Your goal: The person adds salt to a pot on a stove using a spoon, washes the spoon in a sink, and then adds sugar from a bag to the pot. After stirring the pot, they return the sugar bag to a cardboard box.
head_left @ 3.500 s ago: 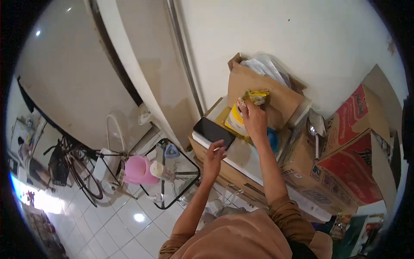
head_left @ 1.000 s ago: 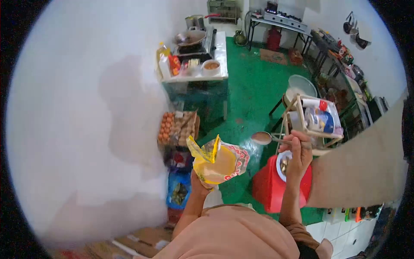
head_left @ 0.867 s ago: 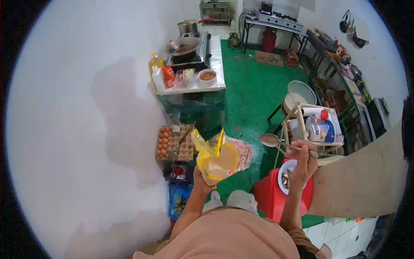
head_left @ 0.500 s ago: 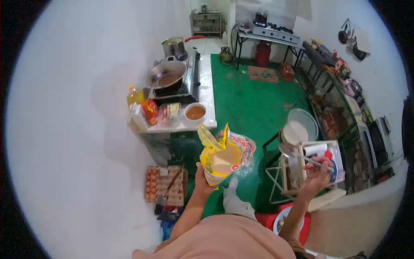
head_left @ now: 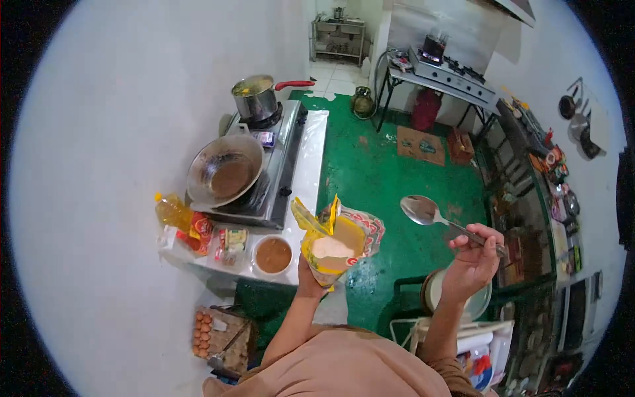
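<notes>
The left hand [head_left: 305, 279] grips an open yellow bag [head_left: 337, 239] from below, fingers closed round its base; pale powder shows inside. The bag is held upright over the near end of the white surface [head_left: 311, 165], just beside a bowl [head_left: 273, 255] of brown sauce. The right hand [head_left: 471, 259] pinches a spoon [head_left: 423, 211] by its handle, bowl raised, apart from the bag. A wok [head_left: 225, 175] and pot [head_left: 254, 98] sit on the stove

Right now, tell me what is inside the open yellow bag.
Pale powder shows through the open top of the bag, held by the left hand. The bag's walls hide how deep it goes.
</notes>
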Available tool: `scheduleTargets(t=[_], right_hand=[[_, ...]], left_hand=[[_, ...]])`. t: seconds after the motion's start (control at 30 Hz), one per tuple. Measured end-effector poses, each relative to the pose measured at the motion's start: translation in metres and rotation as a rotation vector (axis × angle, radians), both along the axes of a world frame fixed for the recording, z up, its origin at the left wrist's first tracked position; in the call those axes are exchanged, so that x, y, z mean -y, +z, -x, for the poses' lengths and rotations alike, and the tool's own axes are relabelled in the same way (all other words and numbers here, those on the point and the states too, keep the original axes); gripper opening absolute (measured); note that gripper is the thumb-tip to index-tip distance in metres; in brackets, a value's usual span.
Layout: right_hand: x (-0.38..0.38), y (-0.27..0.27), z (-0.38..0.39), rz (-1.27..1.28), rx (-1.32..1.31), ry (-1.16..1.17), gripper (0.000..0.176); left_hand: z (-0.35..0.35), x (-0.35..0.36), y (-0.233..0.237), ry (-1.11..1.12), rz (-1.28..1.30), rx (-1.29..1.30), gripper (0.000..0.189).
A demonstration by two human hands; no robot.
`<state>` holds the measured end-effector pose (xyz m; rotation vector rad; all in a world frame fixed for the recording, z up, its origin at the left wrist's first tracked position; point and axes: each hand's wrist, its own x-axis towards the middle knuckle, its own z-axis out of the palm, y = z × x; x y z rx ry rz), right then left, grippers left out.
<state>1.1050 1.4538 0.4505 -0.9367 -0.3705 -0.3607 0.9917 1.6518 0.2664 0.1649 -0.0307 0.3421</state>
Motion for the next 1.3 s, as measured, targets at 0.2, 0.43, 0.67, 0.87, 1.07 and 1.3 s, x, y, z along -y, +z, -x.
scheduleTargets(t=[0.2,0.43,0.67,0.87,1.07,1.3], right_hand=[[-0.111,0.003,-0.14,-0.029,0.105,0.18,0.021],[-0.233,0.01,-0.262,0.046,0.074,0.394,0.021],[-0.36,0.011,-0.381,0.083,0.051,0.701,0.023],[-0.444,0.023,-0.45,0.113,0.141,1.019,0.022],[-0.516,0.028,-0.48,0.264,0.512,1.388,0.022],[-0.565,0.03,-0.473,0.482,1.306,1.377,0.025]], left_hand=[[-0.133,-0.087,0.0,0.133,0.047,-0.094,0.054],[-0.231,-0.175,-0.004,0.209,0.207,-0.02,0.05],[-0.316,-0.26,0.012,0.574,0.169,-0.051,0.052],[-0.359,-0.285,-0.032,0.83,0.079,0.034,0.059],[-0.4,-0.304,-0.009,1.125,0.243,-0.14,0.057],[-0.404,-0.313,0.001,1.281,0.181,-0.206,0.051]])
